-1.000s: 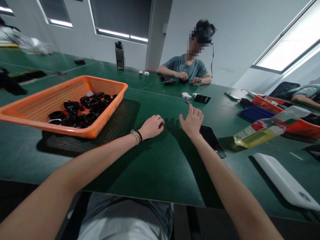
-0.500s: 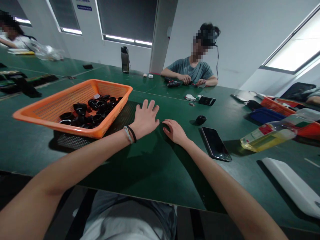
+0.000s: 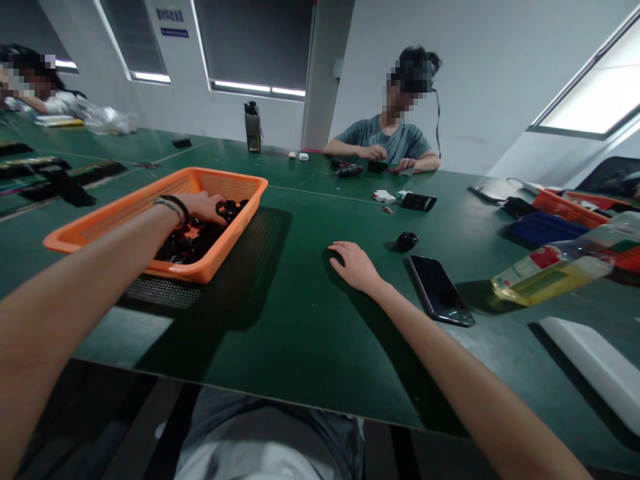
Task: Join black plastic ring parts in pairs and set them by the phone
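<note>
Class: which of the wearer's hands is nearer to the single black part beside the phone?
Right. The right hand lies on the table, left of the black part and apart from it; the left hand is farther left, in the orange basket.

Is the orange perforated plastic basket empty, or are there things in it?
Not empty: the basket holds small glossy black parts, and the person's left hand is in among them.

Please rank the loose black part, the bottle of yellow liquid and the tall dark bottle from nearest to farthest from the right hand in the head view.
1. Loose black part: just right of the right hand.
2. Bottle of yellow liquid: farther to the right.
3. Tall dark bottle: across the table, toward the left.
</note>
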Demonstrator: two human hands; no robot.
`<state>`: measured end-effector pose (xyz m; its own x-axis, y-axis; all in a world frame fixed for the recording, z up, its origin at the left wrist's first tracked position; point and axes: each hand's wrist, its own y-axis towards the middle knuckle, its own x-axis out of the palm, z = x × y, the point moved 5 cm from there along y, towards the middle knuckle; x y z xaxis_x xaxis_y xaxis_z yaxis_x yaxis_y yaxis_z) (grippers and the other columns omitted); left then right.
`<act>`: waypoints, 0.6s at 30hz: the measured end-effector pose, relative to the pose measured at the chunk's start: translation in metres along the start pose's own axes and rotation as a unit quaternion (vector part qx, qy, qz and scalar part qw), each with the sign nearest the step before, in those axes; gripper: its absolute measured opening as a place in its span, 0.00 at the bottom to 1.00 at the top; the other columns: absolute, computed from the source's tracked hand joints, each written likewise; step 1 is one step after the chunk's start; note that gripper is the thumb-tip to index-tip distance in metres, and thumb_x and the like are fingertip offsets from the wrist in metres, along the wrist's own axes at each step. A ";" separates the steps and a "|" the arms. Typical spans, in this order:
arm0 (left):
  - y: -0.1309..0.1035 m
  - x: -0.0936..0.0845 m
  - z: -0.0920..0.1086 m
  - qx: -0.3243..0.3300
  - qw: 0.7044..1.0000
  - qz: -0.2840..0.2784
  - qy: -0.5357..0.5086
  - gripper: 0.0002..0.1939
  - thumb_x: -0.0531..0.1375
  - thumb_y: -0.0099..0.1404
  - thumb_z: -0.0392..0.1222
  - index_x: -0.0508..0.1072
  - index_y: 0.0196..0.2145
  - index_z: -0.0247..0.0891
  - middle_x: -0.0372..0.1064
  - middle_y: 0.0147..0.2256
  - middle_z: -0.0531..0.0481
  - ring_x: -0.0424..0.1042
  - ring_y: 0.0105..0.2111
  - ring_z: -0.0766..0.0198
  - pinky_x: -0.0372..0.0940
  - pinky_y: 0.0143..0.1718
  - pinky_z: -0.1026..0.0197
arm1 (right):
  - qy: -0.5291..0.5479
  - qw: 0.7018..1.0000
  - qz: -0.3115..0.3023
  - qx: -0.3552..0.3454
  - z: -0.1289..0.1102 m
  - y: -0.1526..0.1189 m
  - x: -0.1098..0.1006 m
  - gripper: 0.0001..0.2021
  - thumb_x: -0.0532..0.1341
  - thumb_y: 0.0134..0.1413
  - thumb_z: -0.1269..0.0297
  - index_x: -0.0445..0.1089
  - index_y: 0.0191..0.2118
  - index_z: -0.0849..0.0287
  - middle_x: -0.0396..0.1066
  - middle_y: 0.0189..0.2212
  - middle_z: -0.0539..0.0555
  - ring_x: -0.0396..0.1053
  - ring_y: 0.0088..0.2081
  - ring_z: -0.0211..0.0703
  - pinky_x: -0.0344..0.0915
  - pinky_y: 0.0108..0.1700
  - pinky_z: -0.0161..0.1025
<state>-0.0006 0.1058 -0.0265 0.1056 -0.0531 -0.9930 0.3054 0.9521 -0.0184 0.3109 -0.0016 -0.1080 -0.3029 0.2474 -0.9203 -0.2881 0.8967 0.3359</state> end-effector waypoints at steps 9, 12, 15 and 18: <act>0.009 0.003 -0.015 -0.004 0.997 -0.070 0.034 0.25 0.59 0.50 0.56 0.69 0.38 0.32 0.66 0.22 0.56 0.60 0.25 0.66 0.59 0.31 0.64 | 0.013 1.000 0.013 -0.004 0.003 0.000 0.002 0.15 0.54 0.55 0.66 0.69 0.46 0.62 0.69 0.48 0.61 0.64 0.51 0.51 0.61 0.54 0.51; 0.012 -0.002 -0.019 -0.020 0.996 -0.071 0.042 0.21 0.56 0.54 0.54 0.69 0.36 0.33 0.67 0.22 0.56 0.62 0.24 0.66 0.58 0.30 0.64 | 0.018 1.000 0.015 -0.007 0.004 0.000 0.003 0.15 0.53 0.55 0.65 0.69 0.47 0.61 0.68 0.49 0.60 0.64 0.51 0.51 0.61 0.53 0.52; 0.012 -0.011 -0.018 -0.038 0.998 -0.017 0.044 0.21 0.51 0.59 0.53 0.70 0.36 0.31 0.70 0.27 0.52 0.62 0.27 0.65 0.58 0.32 0.64 | 0.021 1.000 0.013 -0.004 0.004 0.000 0.002 0.15 0.53 0.55 0.65 0.68 0.47 0.61 0.68 0.49 0.60 0.63 0.52 0.52 0.62 0.52 0.52; 0.006 -0.025 0.001 -0.008 0.998 0.060 -0.004 0.23 0.46 0.64 0.54 0.69 0.39 0.31 0.71 0.32 0.51 0.62 0.30 0.66 0.58 0.34 0.65 | 0.025 1.000 0.008 0.000 0.004 0.001 0.002 0.15 0.54 0.54 0.65 0.69 0.46 0.63 0.68 0.49 0.61 0.63 0.52 0.52 0.61 0.53 0.51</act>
<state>-0.0007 0.1127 -0.0020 0.1487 0.0589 -0.9871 0.2748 0.9564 0.0985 0.3142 0.0011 -0.1105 -0.3523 0.2430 -0.9038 -0.2827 0.8930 0.3503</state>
